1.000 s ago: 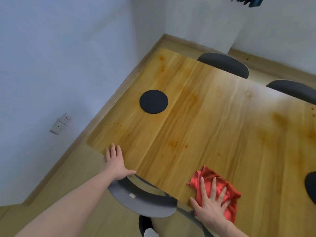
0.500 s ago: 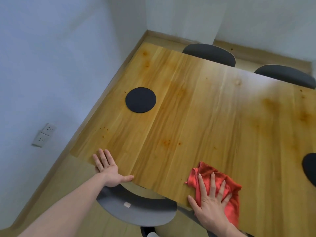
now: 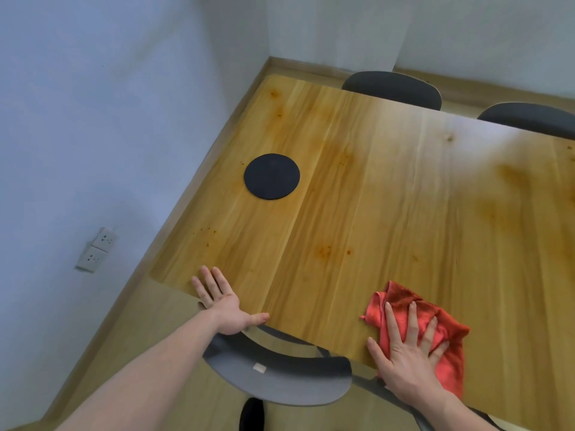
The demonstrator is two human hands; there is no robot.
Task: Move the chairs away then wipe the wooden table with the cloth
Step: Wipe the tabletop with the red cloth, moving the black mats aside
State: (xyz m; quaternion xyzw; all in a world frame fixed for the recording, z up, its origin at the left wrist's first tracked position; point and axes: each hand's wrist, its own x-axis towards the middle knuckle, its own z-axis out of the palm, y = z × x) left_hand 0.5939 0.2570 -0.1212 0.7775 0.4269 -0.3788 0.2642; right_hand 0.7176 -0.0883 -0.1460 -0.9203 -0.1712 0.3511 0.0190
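The wooden table [image 3: 389,213] fills the middle of the view, with orange-brown stains and specks on its top. A crumpled red cloth [image 3: 404,309] lies near the table's front edge. My right hand [image 3: 407,356] presses flat on the cloth with spread fingers. My left hand [image 3: 222,301] rests flat on the front left corner of the table, thumb along the edge. A grey chair [image 3: 280,374] stands below the front edge between my arms. Two dark chairs [image 3: 393,88] [image 3: 529,118] are tucked at the far side.
A round black disc [image 3: 271,176] lies on the table's left part. A white wall with two sockets [image 3: 98,248] runs close along the left. A strip of wooden floor [image 3: 133,306] separates the wall from the table.
The view shifted slightly. My left hand slid a little forward on the table corner. My right hand stayed pressed on the red cloth near the front edge.
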